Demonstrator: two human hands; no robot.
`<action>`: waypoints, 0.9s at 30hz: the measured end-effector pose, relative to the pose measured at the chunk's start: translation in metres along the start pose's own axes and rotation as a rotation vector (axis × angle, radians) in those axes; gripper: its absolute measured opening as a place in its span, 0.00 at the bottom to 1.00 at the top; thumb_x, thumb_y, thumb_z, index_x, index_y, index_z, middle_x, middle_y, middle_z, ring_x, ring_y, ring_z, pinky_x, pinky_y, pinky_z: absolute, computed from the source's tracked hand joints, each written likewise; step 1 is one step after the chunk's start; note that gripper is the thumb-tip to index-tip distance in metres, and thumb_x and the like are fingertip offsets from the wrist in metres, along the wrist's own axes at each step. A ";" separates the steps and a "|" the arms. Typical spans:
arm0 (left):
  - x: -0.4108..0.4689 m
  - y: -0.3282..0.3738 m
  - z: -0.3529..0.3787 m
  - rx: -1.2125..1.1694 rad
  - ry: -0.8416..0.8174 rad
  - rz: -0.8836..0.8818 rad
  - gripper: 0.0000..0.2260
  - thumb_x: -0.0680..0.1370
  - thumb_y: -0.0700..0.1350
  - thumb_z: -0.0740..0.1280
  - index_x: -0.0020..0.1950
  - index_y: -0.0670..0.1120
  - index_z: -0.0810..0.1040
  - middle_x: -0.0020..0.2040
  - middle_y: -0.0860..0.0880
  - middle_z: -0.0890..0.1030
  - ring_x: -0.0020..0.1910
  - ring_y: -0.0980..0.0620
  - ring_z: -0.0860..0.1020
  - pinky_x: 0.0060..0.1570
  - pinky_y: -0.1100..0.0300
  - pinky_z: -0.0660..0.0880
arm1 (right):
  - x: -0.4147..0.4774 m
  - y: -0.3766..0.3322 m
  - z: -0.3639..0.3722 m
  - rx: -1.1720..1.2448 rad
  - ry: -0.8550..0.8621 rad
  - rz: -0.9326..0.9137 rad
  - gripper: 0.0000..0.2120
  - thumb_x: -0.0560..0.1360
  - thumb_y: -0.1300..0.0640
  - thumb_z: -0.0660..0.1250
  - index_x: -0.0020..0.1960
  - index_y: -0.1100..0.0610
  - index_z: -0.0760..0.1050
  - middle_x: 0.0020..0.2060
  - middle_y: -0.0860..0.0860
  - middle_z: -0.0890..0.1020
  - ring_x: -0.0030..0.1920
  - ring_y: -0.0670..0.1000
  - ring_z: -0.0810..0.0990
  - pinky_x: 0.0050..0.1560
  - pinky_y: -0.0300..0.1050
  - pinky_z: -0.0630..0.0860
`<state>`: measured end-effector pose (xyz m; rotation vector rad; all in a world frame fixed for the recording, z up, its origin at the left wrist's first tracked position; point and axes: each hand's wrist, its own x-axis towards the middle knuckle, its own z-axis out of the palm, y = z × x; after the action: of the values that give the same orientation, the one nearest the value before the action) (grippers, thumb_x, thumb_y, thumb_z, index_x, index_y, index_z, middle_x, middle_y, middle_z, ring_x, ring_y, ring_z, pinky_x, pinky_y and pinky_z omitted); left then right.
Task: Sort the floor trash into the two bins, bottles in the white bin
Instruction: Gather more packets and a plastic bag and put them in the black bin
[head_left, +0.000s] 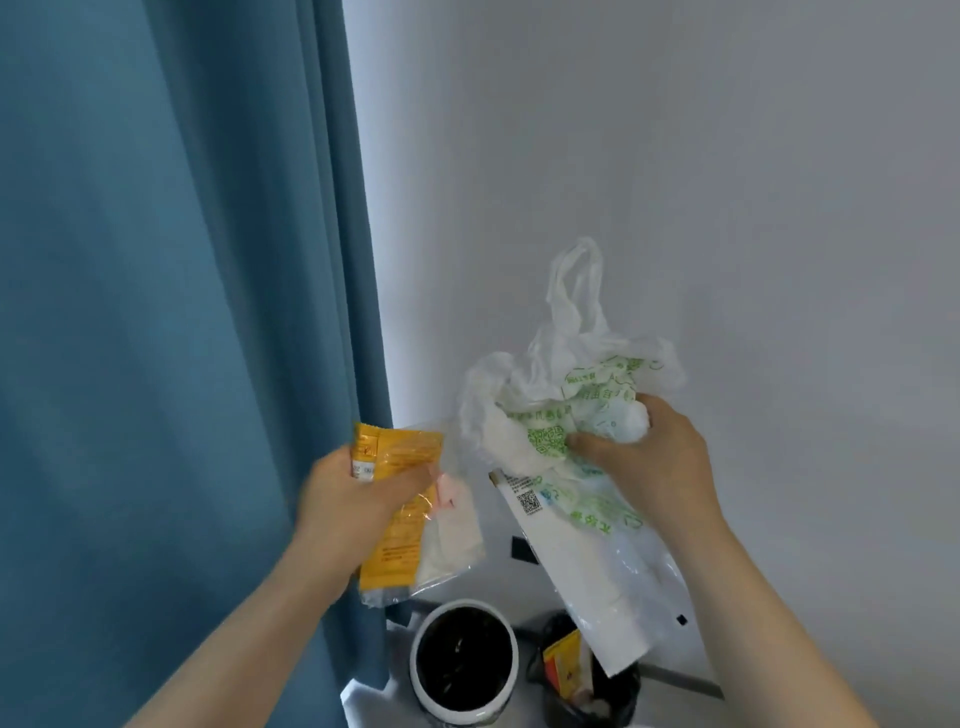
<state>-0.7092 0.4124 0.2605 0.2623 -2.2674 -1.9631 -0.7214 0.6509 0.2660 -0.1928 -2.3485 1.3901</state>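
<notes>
Plastic trash in both hands, over two bins.
Left hand (358, 509) grips one yellow packet (390, 558) and one clear wrapper (449, 540), about over the white bin (416, 667); if they slip, they could land in the bottle bin by mistake. Black bin (623, 699) sits just beside it, with one more yellow packet inside. Right hand (657, 460) squeezes one crumpled bag (545, 374) and one white pouch (587, 571), which hangs over the black bin. The bag is light, so it may drift and miss. Count: two hands, two bins, no bottles in sight.
</notes>
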 end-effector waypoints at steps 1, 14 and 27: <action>0.011 -0.004 0.004 0.006 -0.024 0.000 0.06 0.69 0.44 0.76 0.41 0.47 0.80 0.37 0.48 0.84 0.38 0.48 0.83 0.38 0.56 0.79 | 0.004 0.006 0.004 -0.019 0.016 0.027 0.19 0.65 0.52 0.79 0.50 0.50 0.74 0.40 0.41 0.79 0.40 0.39 0.76 0.33 0.36 0.69; 0.124 -0.097 0.056 0.060 -0.342 -0.200 0.05 0.69 0.41 0.76 0.41 0.44 0.82 0.39 0.45 0.85 0.41 0.43 0.83 0.44 0.49 0.81 | 0.031 0.108 0.063 -0.308 0.111 0.411 0.27 0.64 0.49 0.77 0.60 0.55 0.76 0.50 0.51 0.82 0.48 0.53 0.80 0.45 0.45 0.76; 0.190 -0.163 0.179 0.303 -0.414 -0.349 0.05 0.70 0.45 0.76 0.41 0.46 0.82 0.40 0.47 0.84 0.42 0.45 0.82 0.48 0.46 0.80 | 0.105 0.239 0.061 -0.374 -0.016 0.663 0.33 0.65 0.46 0.76 0.65 0.56 0.72 0.55 0.54 0.78 0.54 0.56 0.78 0.48 0.47 0.75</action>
<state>-0.9254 0.5214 0.0705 0.3264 -2.9703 -1.9639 -0.8617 0.7529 0.0623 -1.1539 -2.6613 1.1706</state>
